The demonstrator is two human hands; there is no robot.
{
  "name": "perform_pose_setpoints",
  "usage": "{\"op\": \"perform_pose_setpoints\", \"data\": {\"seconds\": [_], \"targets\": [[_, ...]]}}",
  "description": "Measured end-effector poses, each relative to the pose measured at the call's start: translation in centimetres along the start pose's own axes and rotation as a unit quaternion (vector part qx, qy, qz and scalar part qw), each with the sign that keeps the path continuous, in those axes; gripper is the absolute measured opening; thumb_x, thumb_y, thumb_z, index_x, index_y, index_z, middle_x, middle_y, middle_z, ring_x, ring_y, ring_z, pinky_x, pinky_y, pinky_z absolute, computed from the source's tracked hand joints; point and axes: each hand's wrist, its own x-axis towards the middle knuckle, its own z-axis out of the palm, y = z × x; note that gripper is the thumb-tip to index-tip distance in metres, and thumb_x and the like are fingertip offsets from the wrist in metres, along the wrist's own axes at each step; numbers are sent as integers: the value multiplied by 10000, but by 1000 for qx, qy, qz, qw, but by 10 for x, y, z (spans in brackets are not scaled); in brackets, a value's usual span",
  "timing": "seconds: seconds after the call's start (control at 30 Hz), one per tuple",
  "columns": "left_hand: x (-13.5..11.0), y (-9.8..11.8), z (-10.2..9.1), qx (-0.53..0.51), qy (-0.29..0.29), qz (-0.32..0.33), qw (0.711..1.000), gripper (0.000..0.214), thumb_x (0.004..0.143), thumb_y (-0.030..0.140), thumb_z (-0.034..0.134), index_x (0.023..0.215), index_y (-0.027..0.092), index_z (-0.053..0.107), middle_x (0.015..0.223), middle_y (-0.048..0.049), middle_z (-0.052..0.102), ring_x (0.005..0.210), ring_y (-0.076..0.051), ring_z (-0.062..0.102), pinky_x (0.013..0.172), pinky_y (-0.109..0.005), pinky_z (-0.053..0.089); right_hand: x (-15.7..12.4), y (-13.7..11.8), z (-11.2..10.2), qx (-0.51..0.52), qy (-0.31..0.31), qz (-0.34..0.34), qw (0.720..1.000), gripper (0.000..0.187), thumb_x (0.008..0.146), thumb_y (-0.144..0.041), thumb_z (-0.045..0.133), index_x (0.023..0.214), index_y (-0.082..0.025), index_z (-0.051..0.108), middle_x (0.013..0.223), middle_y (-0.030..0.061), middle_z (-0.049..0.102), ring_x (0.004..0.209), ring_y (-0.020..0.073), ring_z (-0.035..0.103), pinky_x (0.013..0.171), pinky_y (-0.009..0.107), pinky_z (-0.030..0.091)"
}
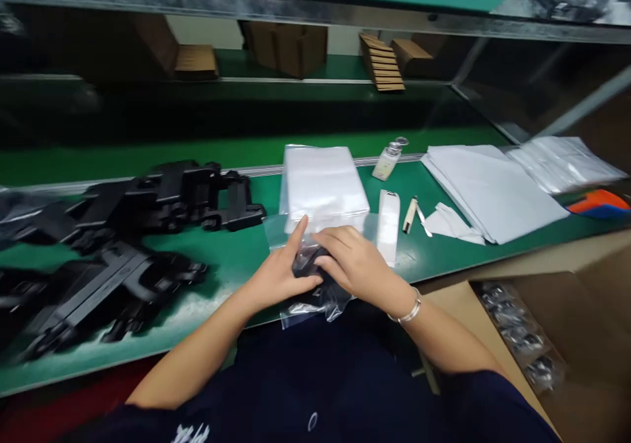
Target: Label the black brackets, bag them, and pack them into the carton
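Left hand (280,269), thumb and forefinger spread, and right hand (352,262), fingers curled, rest at a dark part (305,263) apparently within a clear bag (302,309) near the front edge of the green bench (221,252); whether either grips cannot be told, though light, even pressure probably limits creasing

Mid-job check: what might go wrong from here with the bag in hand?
The bag lies at the bench's near edge, under the left hand and right hand; it might slip off if both let go. The plastic stack lies just beyond the hands, so a forward push could shift it. A wide right-hand reach might knock the bottle.
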Motion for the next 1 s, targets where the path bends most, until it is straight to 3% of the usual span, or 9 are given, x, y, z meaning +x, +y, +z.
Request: {"op": "perform_pose_setpoints", "data": {"seconds": [0.13,0.27,0.4,0.5,0.57,0.63,0.73,0.83,1.0], "targets": [[-15,2,-3,58,-8,107,992,1084,835,404,644,1562,325,-156,1187,-82,721,962,-281,732,805,-413,593,4,16,-21,123,-115,-35,985,331,932,-405,640,1149,-155,625,1039,64,682,991,161,649,886,250,522],[-7,16,-7,46,-20,211,976,1011,819,399,629,1556,446,-62,1081,1,762,836,-278,751,673,-393,613,-23,16,-42,91,-128,-80,984,278,955,-380,612,1131,-166,630,1052,65,663,1040,139,622,937,199,464],[17,47,14,47,-61,315,946,894,841,389,589,1554,490,59,1215,6,718,940,-273,744,767,-403,624,-79,8,-56,32,-46,-37,998,252,995,-396,507,966,-194,655,853,32,676,905,141,650,840,210,495],[36,43,34,65,-50,288,954,875,867,416,569,1550,504,29,1417,18,585,1159,-300,663,929,-473,581,-153,-1,-92,12,141,107,984,242,978,-400,521,919,-196,637,795,12,678,722,135,642,691,232,514],[48,19,47,120,-32,230,965,788,903,455,517,1546,514,65,1446,25,553,1205,-321,631,935,-503,575,-212,-9,-124,-60,311,270,910,225,963,-408,526,929,-212,629,827,10,684,659,143,620,601,251,488],[57,-15,59,191,-54,209,958,663,941,476,447,1533,522,150,1455,16,539,1206,-338,625,949,-536,562,-269,-12,-152,-176,421,432,778,190,938,-386,548,919,-218,634,811,10,674,669,159,605,593,260,456],[65,-62,75,253,-103,260,926,636,949,479,429,1550,410,230,1514,-70,478,1257,-374,585,1036,-590,483,-337,7,-165,-273,377,600,650,141,873,-328,579,832,-204,633,756,29,656,673,179,586,601,269,407],[66,-86,85,277,-110,260,918,624,951,474,397,1533,256,338,1496,-147,492,1296,-386,549,1048,-586,466,-378,49,-141,-273,198,732,592,94,846,-244,572,802,-189,634,686,43,643,600,168,549,563,270,321],[65,-87,88,297,-120,250,914,600,963,457,368,1521,236,357,1494,-154,492,1340,-389,502,1081,-610,416,-409,99,-83,-215,97,750,619,158,912,-273,598,789,-177,621,650,-1,601,549,109,516,550,243,349]]}}
